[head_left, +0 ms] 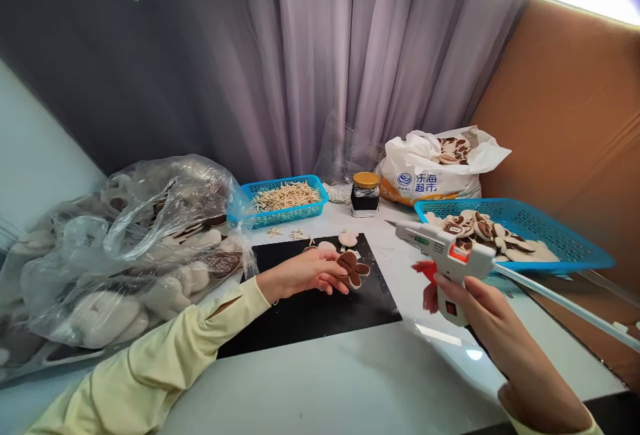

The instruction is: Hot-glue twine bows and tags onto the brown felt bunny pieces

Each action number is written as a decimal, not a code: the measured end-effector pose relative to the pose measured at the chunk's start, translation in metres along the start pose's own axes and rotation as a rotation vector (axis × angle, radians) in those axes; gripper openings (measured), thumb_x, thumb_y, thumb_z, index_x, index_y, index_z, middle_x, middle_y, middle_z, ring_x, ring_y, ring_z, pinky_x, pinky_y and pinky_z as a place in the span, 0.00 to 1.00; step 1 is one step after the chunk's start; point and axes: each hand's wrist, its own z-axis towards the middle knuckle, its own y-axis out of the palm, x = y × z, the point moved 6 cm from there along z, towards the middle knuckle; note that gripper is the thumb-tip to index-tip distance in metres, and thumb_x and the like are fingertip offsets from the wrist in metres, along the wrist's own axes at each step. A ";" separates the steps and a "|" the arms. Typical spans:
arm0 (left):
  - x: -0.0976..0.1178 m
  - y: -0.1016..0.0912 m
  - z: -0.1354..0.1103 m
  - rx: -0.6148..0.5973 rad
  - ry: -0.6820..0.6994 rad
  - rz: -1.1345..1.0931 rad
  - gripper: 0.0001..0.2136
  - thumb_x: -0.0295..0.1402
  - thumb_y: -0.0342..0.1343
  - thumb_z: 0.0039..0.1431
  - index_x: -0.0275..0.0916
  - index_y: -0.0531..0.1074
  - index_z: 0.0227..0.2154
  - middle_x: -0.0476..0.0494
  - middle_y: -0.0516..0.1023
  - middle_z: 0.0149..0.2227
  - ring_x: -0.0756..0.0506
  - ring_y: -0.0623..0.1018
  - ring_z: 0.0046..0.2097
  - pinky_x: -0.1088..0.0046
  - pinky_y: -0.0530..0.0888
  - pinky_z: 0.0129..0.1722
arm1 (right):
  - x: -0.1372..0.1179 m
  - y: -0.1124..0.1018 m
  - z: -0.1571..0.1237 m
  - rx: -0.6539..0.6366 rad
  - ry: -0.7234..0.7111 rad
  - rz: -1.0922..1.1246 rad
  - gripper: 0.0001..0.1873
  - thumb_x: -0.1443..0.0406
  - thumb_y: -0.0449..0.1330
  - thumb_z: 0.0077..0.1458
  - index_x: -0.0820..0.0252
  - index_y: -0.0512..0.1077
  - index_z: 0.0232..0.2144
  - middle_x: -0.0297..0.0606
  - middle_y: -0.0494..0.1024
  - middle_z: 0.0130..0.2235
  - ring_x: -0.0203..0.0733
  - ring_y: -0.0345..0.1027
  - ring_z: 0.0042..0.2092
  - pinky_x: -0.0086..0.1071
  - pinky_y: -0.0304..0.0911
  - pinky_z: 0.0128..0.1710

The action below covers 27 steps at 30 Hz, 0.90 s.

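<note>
Over the black mat (pixel 310 325), my left hand (pixel 320 272) pinches a brown flower-shaped piece (pixel 354 270) with a pale edge, its petals pointing away from my fingers. My right hand (pixel 475 305) is wrapped round the handle of a white hot glue gun (pixel 445 248) with a red trigger. The gun's nozzle points to the upper left, apart from the flower piece, and a long white glue stick (pixel 560 302) sticks out of its back. Pale round pieces (pixel 349 238) lie at the mat's far edge, partly behind my left hand.
A clear plastic bag (pixel 125 255) of pale and brown pieces fills the left side. At the back stand a blue basket (pixel 287 218) of small sticks, a jar (pixel 365 195) with a yellowish lid and a white bag (pixel 435 175). Another blue basket (pixel 585 248) holds flower pieces at right.
</note>
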 end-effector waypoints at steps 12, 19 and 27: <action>0.018 -0.081 -0.014 0.429 0.089 0.643 0.10 0.34 0.53 0.50 0.38 0.69 0.36 0.43 0.76 0.38 0.42 0.74 0.42 0.72 0.68 0.38 | 0.023 0.050 -0.033 -0.066 0.243 0.420 0.29 0.49 0.46 0.58 0.61 0.68 0.16 0.36 0.68 0.16 0.36 0.59 0.20 0.30 0.59 0.26; 0.002 -0.076 -0.003 0.237 0.117 0.855 0.10 0.27 0.56 0.44 0.39 0.73 0.33 0.50 0.76 0.30 0.46 0.75 0.34 0.77 0.66 0.32 | 0.029 0.059 -0.039 -0.093 0.295 0.450 0.30 0.46 0.48 0.56 0.63 0.68 0.16 0.36 0.69 0.18 0.32 0.58 0.18 0.28 0.59 0.24; 0.027 -0.077 -0.033 0.549 0.316 1.036 0.06 0.29 0.50 0.55 0.36 0.69 0.35 0.40 0.74 0.38 0.41 0.72 0.43 0.64 0.68 0.42 | 0.022 0.059 -0.042 -0.036 0.253 0.436 0.27 0.46 0.50 0.55 0.61 0.65 0.17 0.34 0.69 0.17 0.33 0.57 0.18 0.28 0.59 0.22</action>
